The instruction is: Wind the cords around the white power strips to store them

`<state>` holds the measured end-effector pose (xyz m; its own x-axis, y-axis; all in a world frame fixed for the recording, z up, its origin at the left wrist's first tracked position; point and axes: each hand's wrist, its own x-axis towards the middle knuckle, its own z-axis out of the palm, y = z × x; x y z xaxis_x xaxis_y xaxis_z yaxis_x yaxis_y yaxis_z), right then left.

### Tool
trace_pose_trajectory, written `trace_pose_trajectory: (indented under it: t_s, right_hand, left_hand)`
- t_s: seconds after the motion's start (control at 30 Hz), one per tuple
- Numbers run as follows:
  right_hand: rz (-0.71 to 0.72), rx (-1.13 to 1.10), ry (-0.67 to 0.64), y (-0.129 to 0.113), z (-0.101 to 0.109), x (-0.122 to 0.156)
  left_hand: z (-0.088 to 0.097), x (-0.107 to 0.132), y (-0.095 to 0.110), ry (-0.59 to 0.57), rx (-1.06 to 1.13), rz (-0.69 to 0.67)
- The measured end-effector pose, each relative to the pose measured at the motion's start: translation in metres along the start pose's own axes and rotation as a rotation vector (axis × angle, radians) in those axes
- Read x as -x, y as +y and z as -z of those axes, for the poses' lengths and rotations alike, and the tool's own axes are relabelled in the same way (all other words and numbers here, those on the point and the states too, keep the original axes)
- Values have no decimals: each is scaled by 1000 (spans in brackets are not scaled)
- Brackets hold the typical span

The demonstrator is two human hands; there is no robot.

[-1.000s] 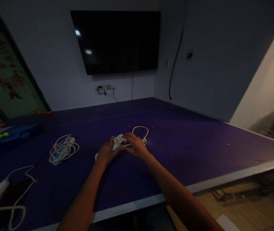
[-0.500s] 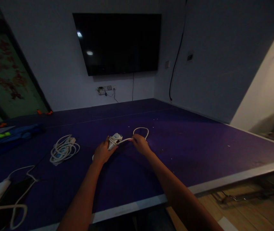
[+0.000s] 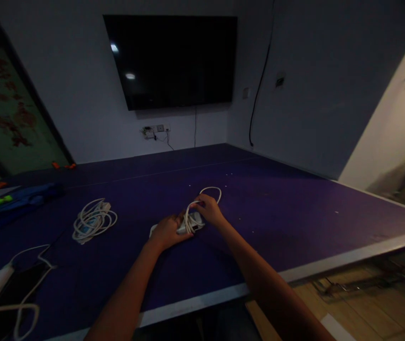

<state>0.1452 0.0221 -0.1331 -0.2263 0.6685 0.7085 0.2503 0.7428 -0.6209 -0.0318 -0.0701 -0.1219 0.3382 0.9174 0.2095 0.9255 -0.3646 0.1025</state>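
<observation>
Purple bench bears, right of the coiled cable, a power strip, probably light, stiff, best clasped by its body as the left hand does, the right hand pinching its pliant cord.

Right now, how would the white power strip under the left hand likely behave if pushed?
The power strip would probably stay stiff: its visible ends look like one straight body. Its cord likely flops, since it curves loosely beyond the right hand. Rolling seems unlikely, as the body looks boxy rather than round.
</observation>
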Motion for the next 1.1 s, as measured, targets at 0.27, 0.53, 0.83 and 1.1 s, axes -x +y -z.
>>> trace_pose_trajectory:
  t_s: [0.27,0.53,0.83,1.1]
  right_hand:
    - [-174,-233,-118,3,1,-1]
    - [-300,-433,-236,6,-1,-1]
    - [-358,-493,-322,13,-5,2]
    - [-387,-523,-331,18,-7,2]
  left_hand:
    - [1,6,1,257,-148,-257]
    - [-4,6,-2,368,-170,-375]
    - [-4,7,-1,484,-171,-470]
    - [-2,6,3,529,-171,-493]
